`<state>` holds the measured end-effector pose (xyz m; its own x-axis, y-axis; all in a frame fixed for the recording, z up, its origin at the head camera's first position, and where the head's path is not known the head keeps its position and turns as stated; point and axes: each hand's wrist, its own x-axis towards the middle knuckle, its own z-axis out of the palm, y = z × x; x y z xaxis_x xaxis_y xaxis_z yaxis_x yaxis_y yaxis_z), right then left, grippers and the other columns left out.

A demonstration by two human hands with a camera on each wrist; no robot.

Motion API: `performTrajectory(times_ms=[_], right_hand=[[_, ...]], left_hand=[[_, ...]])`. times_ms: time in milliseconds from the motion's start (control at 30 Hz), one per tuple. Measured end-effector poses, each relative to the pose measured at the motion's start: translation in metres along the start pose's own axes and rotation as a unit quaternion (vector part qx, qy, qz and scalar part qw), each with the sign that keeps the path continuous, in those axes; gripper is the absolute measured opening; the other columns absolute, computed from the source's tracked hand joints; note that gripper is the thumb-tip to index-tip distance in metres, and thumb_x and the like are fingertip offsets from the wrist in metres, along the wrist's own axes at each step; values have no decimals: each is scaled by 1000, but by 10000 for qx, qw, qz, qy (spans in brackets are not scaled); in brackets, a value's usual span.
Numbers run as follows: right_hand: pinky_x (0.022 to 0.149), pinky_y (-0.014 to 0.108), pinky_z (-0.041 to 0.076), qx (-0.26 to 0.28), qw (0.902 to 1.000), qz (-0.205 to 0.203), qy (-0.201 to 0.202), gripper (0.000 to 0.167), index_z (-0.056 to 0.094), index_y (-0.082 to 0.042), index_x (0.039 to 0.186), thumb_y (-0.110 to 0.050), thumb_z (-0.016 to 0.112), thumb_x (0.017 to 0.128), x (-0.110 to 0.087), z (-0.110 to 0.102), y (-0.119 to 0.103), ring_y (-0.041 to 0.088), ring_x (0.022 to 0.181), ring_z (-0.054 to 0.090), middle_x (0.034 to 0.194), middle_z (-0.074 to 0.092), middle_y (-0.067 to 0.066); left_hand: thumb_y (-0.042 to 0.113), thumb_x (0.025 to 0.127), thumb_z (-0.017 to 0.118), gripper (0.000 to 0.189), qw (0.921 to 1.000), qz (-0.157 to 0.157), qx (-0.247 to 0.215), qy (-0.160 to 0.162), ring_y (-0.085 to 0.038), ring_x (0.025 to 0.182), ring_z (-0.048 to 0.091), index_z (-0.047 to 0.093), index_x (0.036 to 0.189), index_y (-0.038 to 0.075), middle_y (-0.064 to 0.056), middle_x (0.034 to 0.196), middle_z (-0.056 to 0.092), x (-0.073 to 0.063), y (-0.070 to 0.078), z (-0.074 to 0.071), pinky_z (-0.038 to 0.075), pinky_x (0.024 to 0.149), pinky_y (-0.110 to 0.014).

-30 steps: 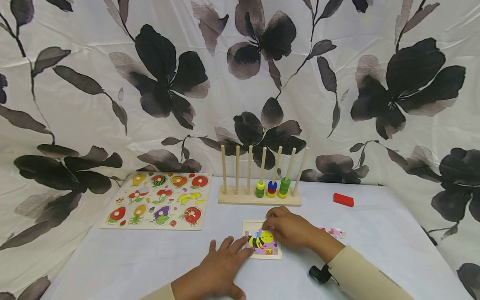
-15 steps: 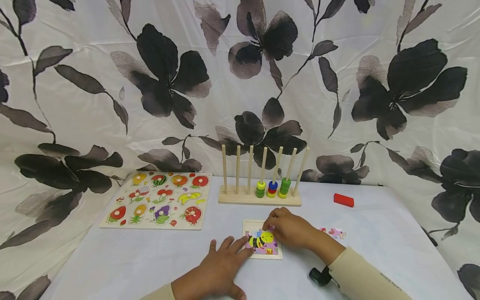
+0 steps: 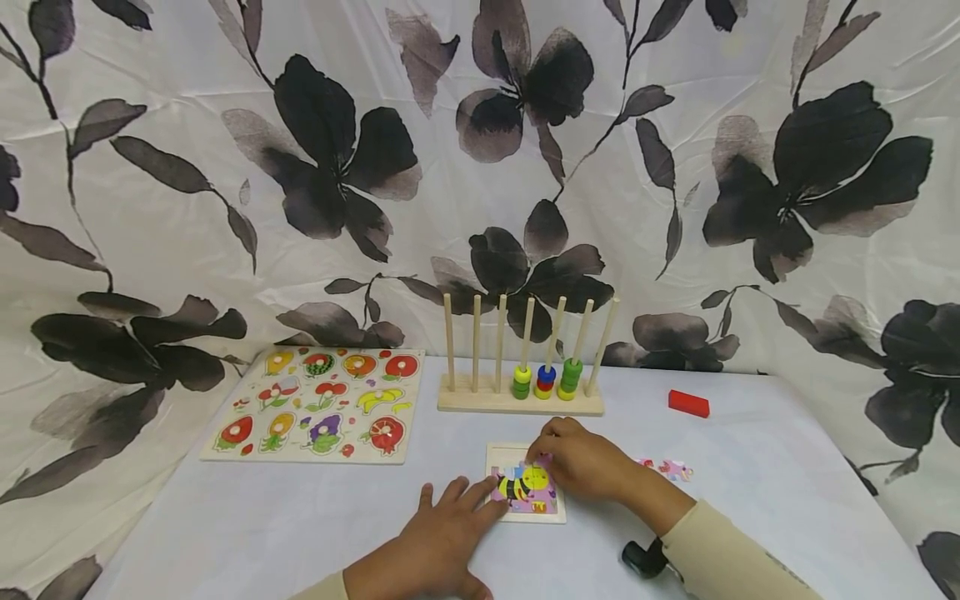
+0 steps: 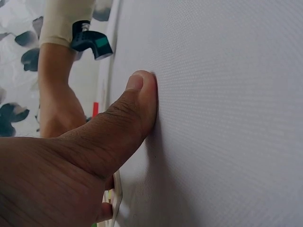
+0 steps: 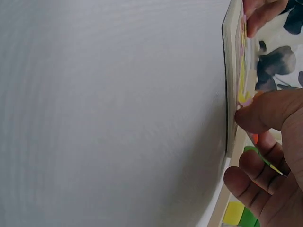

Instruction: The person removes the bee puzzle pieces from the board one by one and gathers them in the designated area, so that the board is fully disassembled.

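A small jigsaw puzzle with a yellow-and-black bee picture lies in a pale wooden frame. My left hand is spread flat, its fingertips resting on the puzzle's left side. In the left wrist view, the left thumb points away along the white tabletop. My right hand bends over the puzzle's upper right corner, thumb and forefinger pinching a puzzle piece mostly hidden beneath them. The right wrist view shows the right thumb at the frame's edge, with the other fingers loosely curled.
Loose pink puzzle pieces lie beyond the right forearm. Behind the puzzle stands a wooden peg rack with coloured rings. A fruit peg board is at back left, a red block at back right. A floral cloth hangs behind.
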<state>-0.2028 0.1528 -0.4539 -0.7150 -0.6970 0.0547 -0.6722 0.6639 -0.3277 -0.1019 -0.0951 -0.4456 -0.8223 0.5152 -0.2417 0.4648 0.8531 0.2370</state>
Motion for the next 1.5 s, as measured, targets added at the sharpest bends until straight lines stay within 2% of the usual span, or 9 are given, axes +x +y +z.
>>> performTrajectory(times_ms=[200, 500, 700, 1000, 1367, 1500], right_hand=[[90, 36, 55, -38, 9998, 170, 6, 29, 74, -23, 118, -13, 77, 90, 0, -2, 2, 11, 103, 59, 111, 62, -6], [91, 43, 55, -60, 9986, 529, -52, 37, 71, -19, 124, -16, 79, 87, -2, -5, 2, 13, 107, 61, 115, 67, -6], [91, 43, 55, 36, 9984, 563, 34, 38, 71, -17, 123, -11, 79, 86, -11, -9, 6, 12, 106, 60, 113, 66, -7], [94, 45, 54, 98, 9953, 962, 77, 38, 72, -21, 122, -15, 81, 85, -25, -15, 12, 12, 109, 59, 114, 66, -10], [95, 46, 54, 174, 9915, 1284, 122, 39, 73, -19, 121, -13, 83, 83, -42, -23, 18, 16, 113, 59, 115, 65, -8], [96, 46, 54, 152, 9916, 1274, 166, 38, 73, -19, 121, -13, 82, 84, -47, -25, 22, 16, 114, 59, 117, 65, -7]], left_hand=[[60, 59, 93, 104, 10000, 2, -54, -34, -40, 141, 37, 52, 149, 28, -3, 162, 35, 1, -1, 1, 33, 98, -80], [60, 59, 93, 104, 10000, 3, -47, -38, -39, 141, 38, 52, 149, 28, -2, 162, 35, 2, -1, 2, 34, 98, -79], [59, 59, 93, 103, 9999, -49, -81, -80, -39, 141, 37, 52, 149, 29, -1, 162, 35, 3, 0, 2, 33, 99, -79], [58, 58, 94, 104, 9998, -89, -133, -84, -39, 141, 38, 52, 149, 29, 0, 162, 36, 3, 0, 4, 32, 99, -79], [57, 59, 95, 103, 9998, 41, -168, -12, -41, 140, 39, 53, 148, 26, -3, 162, 36, 3, -1, 4, 32, 98, -80], [57, 60, 94, 103, 9999, 37, -167, -14, -41, 140, 38, 53, 149, 26, -3, 162, 35, 3, -1, 5, 32, 99, -80]])
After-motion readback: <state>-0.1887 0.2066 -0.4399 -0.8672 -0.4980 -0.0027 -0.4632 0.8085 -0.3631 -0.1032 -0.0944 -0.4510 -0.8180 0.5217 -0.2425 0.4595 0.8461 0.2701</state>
